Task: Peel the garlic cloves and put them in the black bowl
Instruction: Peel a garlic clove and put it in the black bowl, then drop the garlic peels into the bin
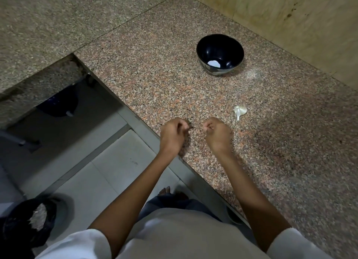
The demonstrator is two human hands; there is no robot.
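Two fists: left hand [174, 131] and right hand [217, 132] curl tight, contents unseen; clove [239, 111] lies just beyond right hand, bowl [219, 47] well apart.

Speckled pink-grey granite countertop [155, 74], seam line across its far left part. An upright black bowl [229, 45] stands on it toward the far right. One white garlic clove [240, 111] lies on bare stone nearer the front edge, well apart from the bowl.
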